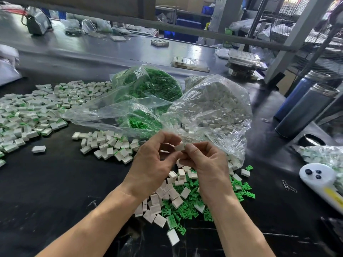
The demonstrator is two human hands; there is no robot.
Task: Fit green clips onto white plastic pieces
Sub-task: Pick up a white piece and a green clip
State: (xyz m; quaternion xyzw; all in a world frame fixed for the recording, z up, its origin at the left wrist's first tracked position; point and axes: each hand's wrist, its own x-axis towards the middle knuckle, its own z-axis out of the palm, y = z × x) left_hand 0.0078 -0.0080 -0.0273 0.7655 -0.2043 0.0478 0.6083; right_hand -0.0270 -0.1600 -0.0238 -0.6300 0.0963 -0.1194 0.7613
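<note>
My left hand [154, 162] and my right hand [207, 164] meet above the table, fingertips pinching one small white plastic piece [179, 147] between them. Whether a green clip sits in it is hidden by my fingers. Below my hands lies a mixed heap of loose white pieces [167, 193] and green clips [187, 210]. A clear bag of green clips [148, 84] and a clear bag of white pieces [219, 104] lie open behind my hands.
White pieces with green showing at their edges are spread at the left [37, 108] and in a smaller pile [109, 143]. Two dark cylinders [306, 108] stand at right, with a white device [319, 179] and paper clips [289, 186] near the right edge.
</note>
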